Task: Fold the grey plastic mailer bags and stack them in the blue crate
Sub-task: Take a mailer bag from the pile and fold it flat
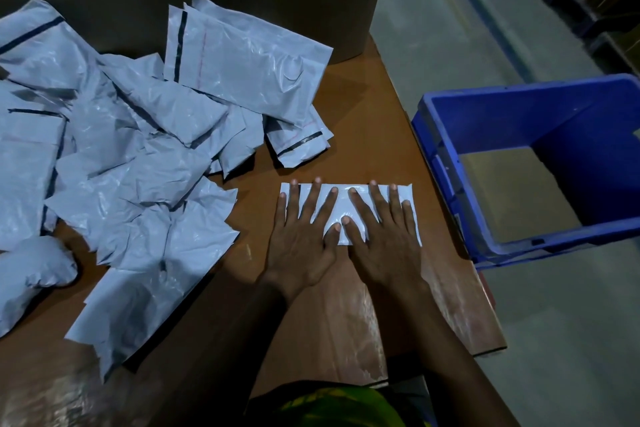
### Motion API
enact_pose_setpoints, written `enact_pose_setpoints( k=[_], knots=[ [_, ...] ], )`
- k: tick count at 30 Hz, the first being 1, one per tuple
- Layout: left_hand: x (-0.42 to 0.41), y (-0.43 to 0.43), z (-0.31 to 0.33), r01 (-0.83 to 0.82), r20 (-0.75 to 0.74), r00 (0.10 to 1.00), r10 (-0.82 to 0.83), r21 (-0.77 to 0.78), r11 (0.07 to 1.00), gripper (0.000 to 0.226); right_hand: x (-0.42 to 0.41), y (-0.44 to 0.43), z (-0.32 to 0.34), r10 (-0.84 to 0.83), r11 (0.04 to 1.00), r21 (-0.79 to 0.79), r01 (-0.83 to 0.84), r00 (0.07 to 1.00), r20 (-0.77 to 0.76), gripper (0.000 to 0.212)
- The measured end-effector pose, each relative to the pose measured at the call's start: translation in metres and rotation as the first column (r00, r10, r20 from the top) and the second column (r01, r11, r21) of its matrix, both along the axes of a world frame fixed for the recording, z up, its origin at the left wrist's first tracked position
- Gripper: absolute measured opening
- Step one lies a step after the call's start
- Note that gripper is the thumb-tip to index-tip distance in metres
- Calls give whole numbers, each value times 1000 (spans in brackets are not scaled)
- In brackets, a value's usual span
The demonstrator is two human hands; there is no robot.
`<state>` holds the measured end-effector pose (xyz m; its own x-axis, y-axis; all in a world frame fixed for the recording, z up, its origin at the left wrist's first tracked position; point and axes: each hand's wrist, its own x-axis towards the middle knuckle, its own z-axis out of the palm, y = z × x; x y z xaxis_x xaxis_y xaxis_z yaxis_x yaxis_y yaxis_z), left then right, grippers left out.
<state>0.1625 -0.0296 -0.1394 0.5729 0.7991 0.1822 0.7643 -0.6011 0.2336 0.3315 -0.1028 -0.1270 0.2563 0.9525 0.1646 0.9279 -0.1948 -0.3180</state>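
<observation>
Green shirt [329, 406] at bottom edge. Brown table [363, 97] beyond, loose bags [138, 166] heaped at left. Blue crate [519, 97] just beside right edge. Folded bag [343, 204] near crate, pressed flat under left hand [301, 239] and right hand [384, 239], fingers straight, spread.

Both hands palm down, side by side, fingers straight and splayed, pointing away from the body. Left hand [301, 239]: flat, thumb angled in toward the right one. Right hand [384, 236]: mirrored pose, flat, thumb angled in toward the left one. Thumb tips just beside each other, contact unclear; index fingertips near but apart. Left forearm [235, 340] bare, comes in from lower left. Right forearm [426, 340] bare, from lower right. Arms extended, converging toward the hands.
</observation>
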Motion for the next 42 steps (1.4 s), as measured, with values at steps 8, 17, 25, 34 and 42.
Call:
enact_pose_setpoints(
  k=[8, 17, 25, 34, 42],
  knots=[
    [2, 4, -5, -16, -36, 999, 16, 0, 1000, 65, 3, 6, 2, 0, 994, -114, -2, 1000, -18, 60],
    [0, -1, -4, -29, -4, 1000, 28, -15, 999, 64, 3, 4, 7, 11, 988, -153, -13, 1000, -17, 61],
    [-9, -12, 19, -79, -43, 996, 80, 27, 997, 61, 14, -14, 28, 74, 996, -35, -79, 988, -134, 62],
    [-31, -33, 28, 49, 233, 972, -33, -59, 997, 66, 29, -54, 19, -20, 978, 202, 48, 990, -139, 16],
    [-36, -17, 55, 2, 426, 904, -38, 84, 996, 27, 35, -44, 45, 30, 921, 390, -9, 998, -48, 21]
  ],
)
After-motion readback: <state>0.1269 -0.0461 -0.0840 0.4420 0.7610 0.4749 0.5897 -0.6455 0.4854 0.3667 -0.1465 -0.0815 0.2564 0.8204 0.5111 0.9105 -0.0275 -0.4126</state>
